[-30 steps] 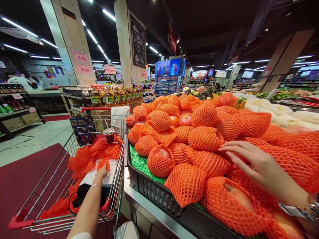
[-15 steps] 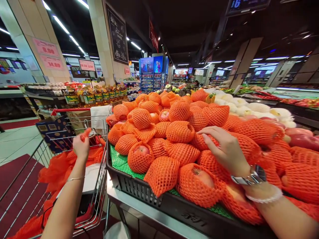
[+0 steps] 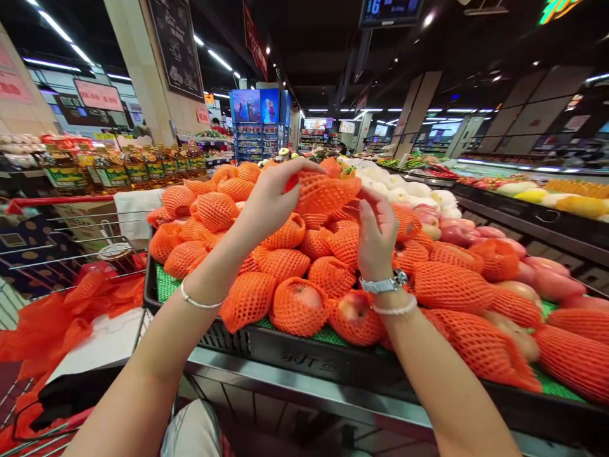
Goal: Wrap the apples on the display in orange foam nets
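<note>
Head view shows two bare hands held up over a big pile of apples [image 3: 297, 304], and each apple sits in an orange net of its own. The left hand [image 3: 271, 197] is closed on one loose net [image 3: 328, 190], with the thumb under it and the fingers bent over its top. The net looks flat and is up in the air, above the middle of the pile and not touching it. The right hand [image 3: 378, 238] is just beside it, and its bent fingers pinch the net's right edge. A watch [image 3: 383, 284] is on the right wrist. The apples lie on a green mat [image 3: 164, 285] in a black crate [image 3: 304, 355]. To the left stands a cart [image 3: 71, 235] with more orange nets in it. Far behind the cart is a row of bottles [image 3: 124, 171].
</note>
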Demonstrator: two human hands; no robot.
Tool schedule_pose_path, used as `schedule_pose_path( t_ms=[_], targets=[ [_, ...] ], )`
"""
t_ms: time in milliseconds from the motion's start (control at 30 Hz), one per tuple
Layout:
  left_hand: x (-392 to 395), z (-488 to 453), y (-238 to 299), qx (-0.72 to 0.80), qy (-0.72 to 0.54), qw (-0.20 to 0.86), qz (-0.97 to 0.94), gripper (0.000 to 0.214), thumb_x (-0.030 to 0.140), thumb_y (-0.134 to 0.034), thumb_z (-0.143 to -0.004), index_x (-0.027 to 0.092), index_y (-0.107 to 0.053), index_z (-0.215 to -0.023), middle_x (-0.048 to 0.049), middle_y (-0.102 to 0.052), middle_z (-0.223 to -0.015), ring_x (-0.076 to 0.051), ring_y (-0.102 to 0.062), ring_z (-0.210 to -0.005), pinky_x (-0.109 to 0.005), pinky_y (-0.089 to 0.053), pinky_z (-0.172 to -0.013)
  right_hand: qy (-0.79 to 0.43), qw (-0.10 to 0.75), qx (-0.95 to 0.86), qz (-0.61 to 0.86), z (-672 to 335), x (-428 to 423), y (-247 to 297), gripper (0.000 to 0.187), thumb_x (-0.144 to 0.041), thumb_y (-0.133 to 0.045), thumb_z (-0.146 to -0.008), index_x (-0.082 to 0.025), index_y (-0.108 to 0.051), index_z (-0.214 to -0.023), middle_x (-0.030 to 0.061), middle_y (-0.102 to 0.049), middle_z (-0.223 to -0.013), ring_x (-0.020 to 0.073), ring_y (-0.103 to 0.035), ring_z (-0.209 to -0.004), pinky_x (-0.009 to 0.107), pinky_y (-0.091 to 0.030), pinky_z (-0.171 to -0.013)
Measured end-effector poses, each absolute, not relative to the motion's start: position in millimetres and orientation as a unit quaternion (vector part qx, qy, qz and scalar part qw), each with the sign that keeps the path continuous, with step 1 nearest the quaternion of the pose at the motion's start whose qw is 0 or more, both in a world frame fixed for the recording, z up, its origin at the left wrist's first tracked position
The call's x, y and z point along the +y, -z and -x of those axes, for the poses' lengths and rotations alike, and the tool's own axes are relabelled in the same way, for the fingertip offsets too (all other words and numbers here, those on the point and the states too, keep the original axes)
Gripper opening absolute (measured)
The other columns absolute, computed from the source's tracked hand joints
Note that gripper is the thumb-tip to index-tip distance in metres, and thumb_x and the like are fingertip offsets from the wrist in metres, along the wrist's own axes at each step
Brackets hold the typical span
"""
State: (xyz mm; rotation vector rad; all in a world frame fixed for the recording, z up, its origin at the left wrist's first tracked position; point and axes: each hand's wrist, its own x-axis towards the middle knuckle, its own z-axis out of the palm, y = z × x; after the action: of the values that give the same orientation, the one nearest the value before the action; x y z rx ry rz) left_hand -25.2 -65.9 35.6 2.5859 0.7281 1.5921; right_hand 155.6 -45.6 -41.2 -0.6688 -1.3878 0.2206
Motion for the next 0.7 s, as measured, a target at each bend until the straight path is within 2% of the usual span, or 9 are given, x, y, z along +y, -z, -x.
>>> schedule_pose_path(
  t_ms=[133, 233, 300, 400, 500, 567, 633, 700],
  targets=[
    [-31.3, 3.7, -33.9, 0.218, -0.543, 0.048, -0.810, 0.031, 0.013, -0.040, -0.087, 0.017, -0.066, -0.103, 0.0047, -0.065, -0.093, -0.016, -0.066, -0.103, -0.039, -0.052, -0.090, -0.136, 0.766, -0.539, 0.323, -174.1, -34.3, 32.1, 0.019, -0.026, -0.032, -0.090, -0.024, -0.051, -0.092, 0.0056, -0.063, -0.101, 0.0172, -0.065, -0.102, 0.040, -0.053, -0.097],
    [-11.2, 8.1, -22.0, 0.242, -0.584, 0.004, -0.774, 0.035, 0.009, -0.044, -0.084, 0.017, -0.071, -0.105, 0.0011, -0.059, -0.086, -0.020, -0.066, -0.100, -0.044, -0.051, -0.090, -0.179, 0.738, -0.558, 0.335, -181.4, -33.5, 25.9, 0.016, -0.017, -0.037, -0.084, -0.024, -0.051, -0.080, 0.0023, -0.063, -0.086, 0.0159, -0.065, -0.087, 0.038, -0.056, -0.089],
    [-4.6, 15.0, -13.5, 0.264, -0.614, -0.052, -0.742, 0.037, 0.008, -0.047, -0.082, 0.018, -0.073, -0.106, -0.0003, -0.053, -0.084, -0.021, -0.064, -0.099, -0.047, -0.049, -0.091, -0.197, 0.718, -0.576, 0.338, -182.0, -35.0, 22.7, 0.017, -0.013, -0.041, -0.081, -0.024, -0.054, -0.078, 0.0008, -0.064, -0.083, 0.0155, -0.065, -0.083, 0.038, -0.057, -0.087],
    [-4.9, 22.4, -6.2, 0.297, -0.626, -0.080, -0.717, 0.037, 0.009, -0.050, -0.080, 0.016, -0.073, -0.108, 0.0009, -0.045, -0.076, -0.019, -0.063, -0.092, -0.048, -0.048, -0.089, -0.215, 0.702, -0.592, 0.333, -180.6, -35.8, 19.4, 0.018, -0.009, -0.048, -0.079, -0.023, -0.059, -0.084, 0.0008, -0.067, -0.092, 0.0157, -0.065, -0.090, 0.040, -0.055, -0.094],
    [-12.0, 19.9, -4.4, 0.326, -0.618, -0.046, -0.714, 0.040, 0.010, -0.051, -0.079, 0.013, -0.070, -0.114, 0.0025, -0.047, -0.073, -0.016, -0.063, -0.084, -0.042, -0.048, -0.085, -0.257, 0.687, -0.601, 0.318, -181.6, -34.7, 16.9, 0.018, -0.008, -0.057, -0.077, -0.023, -0.059, -0.087, 0.0010, -0.068, -0.096, 0.0153, -0.066, -0.094, 0.040, -0.055, -0.096],
    [-16.1, 13.7, -3.6, 0.312, -0.637, -0.010, -0.705, 0.046, 0.010, -0.058, -0.072, 0.017, -0.065, -0.117, 0.0027, -0.055, -0.079, -0.014, -0.063, -0.085, -0.036, -0.049, -0.084, -0.273, 0.690, -0.600, 0.297, -183.7, -34.5, 15.7, 0.018, -0.008, -0.061, -0.075, -0.022, -0.058, -0.084, -0.0001, -0.068, -0.092, 0.0143, -0.067, -0.092, 0.037, -0.056, -0.094],
    [-17.7, 6.5, -2.3, 0.267, -0.676, 0.043, -0.686, 0.048, 0.007, -0.066, -0.063, 0.021, -0.059, -0.108, 0.0030, -0.060, -0.085, -0.013, -0.063, -0.086, -0.030, -0.050, -0.084, -0.274, 0.699, -0.598, 0.280, -186.0, -34.9, 15.0, 0.017, -0.008, -0.065, -0.073, -0.022, -0.060, -0.083, -0.0011, -0.068, -0.089, 0.0133, -0.067, -0.089, 0.033, -0.058, -0.089],
    [-17.5, 0.5, -1.0, 0.223, -0.705, 0.116, -0.664, 0.044, 0.003, -0.068, -0.055, 0.023, -0.047, -0.088, 0.0037, -0.062, -0.084, -0.012, -0.063, -0.082, -0.026, -0.051, -0.077, -0.273, 0.705, -0.590, 0.283, -188.1, -35.1, 15.1, 0.015, -0.011, -0.069, -0.072, -0.021, -0.061, -0.080, -0.0015, -0.069, -0.086, 0.0125, -0.067, -0.085, 0.030, -0.058, -0.084]
  ],
)
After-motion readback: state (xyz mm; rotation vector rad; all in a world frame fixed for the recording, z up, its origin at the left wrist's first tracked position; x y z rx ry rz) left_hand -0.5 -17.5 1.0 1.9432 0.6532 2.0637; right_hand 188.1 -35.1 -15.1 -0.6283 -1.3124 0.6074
